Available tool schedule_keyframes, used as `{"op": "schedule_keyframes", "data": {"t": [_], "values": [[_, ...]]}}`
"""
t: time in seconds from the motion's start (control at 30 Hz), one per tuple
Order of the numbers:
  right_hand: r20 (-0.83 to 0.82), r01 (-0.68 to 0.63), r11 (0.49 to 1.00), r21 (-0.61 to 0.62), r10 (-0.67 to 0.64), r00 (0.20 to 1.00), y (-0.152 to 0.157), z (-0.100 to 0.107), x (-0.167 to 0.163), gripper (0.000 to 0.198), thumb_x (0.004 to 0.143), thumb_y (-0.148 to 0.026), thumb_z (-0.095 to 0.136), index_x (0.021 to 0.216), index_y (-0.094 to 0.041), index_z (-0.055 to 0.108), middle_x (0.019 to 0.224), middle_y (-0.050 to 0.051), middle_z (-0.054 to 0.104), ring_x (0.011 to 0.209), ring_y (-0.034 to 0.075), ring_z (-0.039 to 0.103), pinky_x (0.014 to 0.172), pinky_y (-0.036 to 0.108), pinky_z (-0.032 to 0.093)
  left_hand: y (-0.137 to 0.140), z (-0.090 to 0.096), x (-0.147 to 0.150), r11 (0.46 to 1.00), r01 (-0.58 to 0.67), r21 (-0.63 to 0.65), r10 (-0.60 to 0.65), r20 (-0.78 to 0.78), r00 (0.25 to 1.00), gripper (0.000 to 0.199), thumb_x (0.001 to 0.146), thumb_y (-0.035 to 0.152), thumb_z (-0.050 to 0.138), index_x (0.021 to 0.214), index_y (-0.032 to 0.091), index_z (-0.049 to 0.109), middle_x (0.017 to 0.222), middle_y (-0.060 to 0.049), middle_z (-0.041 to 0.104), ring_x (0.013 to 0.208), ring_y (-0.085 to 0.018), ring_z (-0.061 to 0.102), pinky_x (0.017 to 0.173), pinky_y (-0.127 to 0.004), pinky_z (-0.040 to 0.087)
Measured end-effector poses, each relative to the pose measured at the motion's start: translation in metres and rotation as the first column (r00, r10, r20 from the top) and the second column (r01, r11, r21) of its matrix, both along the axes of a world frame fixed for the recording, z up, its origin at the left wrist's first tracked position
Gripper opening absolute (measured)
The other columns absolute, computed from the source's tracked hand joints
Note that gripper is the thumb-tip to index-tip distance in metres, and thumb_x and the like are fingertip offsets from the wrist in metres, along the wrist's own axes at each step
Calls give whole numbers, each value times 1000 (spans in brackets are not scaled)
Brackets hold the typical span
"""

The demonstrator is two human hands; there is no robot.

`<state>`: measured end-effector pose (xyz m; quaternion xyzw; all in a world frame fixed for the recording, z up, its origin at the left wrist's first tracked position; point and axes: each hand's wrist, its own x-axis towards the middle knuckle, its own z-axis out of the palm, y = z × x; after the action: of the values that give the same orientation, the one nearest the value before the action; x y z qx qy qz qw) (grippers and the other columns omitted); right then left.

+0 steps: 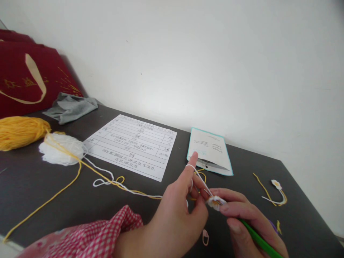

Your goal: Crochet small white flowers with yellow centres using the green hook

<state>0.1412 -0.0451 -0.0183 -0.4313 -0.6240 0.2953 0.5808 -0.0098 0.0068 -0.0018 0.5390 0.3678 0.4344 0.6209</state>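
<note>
A small crocheted flower (215,203), white with a yellow centre, sits between my two hands above the dark table. My left hand (178,211) is closed at its left edge, with the index finger raised and a strand of white yarn (200,176) running over it down to the flower. In my right hand (248,215) is a crochet hook with a green handle (259,239); its fingertips also touch the flower's right side. The hook's tip is mostly hidden at the stitches. A pink stitch marker (205,237) lies on the table below.
A white yarn ball (63,148) and a yellow yarn skein (23,132) lie left, their strands trailing across the table. Behind are a printed sheet (134,147), a white packet (211,150), grey cloth (71,107) and a red bag (34,75). Another small flower (276,184) lies right.
</note>
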Motion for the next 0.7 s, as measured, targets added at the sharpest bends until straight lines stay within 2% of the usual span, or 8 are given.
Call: {"op": "schedule_keyframes", "data": {"t": [0.13, 0.23, 0.33, 0.5, 0.6, 0.7], "values": [[1, 27, 999, 46, -27, 1000, -2, 2, -3, 12, 95, -25, 61, 103, -26, 70, 116, 1, 70, 107, 16, 67, 92, 22, 54, -2, 3, -3, 997, 5, 76, -8, 38, 999, 76, 84, 4, 53, 152, 29, 32, 86, 3, 63, 79, -11, 60, 83, -28, 49], [20, 54, 995, 83, -56, 998, -1, 2, -5, 11, 95, -25, 62, 102, -26, 70, 114, 1, 71, 107, 15, 66, 92, 21, 54, -3, 9, -4, 996, 27, 85, -35, 93, 995, 66, 85, 9, 53, 148, 25, 42, 85, 2, 63, 81, -13, 61, 88, -32, 47], [13, 66, 991, 115, -67, 998, 1, 1, -4, 12, 95, -25, 62, 104, -26, 70, 112, 2, 72, 107, 17, 65, 90, 25, 55, -3, 12, -2, 998, 59, -28, -55, 127, 990, 69, 83, 17, 62, 149, 22, 40, 85, 1, 61, 79, -13, 60, 88, -33, 47], [121, 76, 992, 105, -89, 989, -2, 6, 1, 16, 96, -30, 60, 110, -27, 67, 112, 4, 70, 107, 21, 64, 89, 31, 54, 0, 12, 1, 974, 82, -212, -40, 194, 980, 102, 78, 21, 73, 158, 18, 9, 82, 3, 60, 78, -13, 57, 81, -30, 47], [246, 141, 983, 117, -166, 955, -7, 11, 1, 26, 98, -42, 53, 114, -26, 67, 121, 6, 64, 111, 23, 60, 89, 32, 52, 2, 14, -1, 958, 101, -268, -36, 235, 971, 109, 76, 22, 77, 158, 20, 4, 77, 5, 59, 73, -12, 55, 75, -28, 45], [341, 246, 952, 183, -296, 892, -10, 14, -3, 30, 99, -44, 47, 110, -26, 69, 113, 7, 60, 100, 24, 60, 80, 33, 51, 4, 15, -3, 953, 104, -285, -36, 233, 972, 110, 76, 21, 77, 158, 24, 3, 74, 5, 60, 69, -11, 54, 68, -27, 42]]}}
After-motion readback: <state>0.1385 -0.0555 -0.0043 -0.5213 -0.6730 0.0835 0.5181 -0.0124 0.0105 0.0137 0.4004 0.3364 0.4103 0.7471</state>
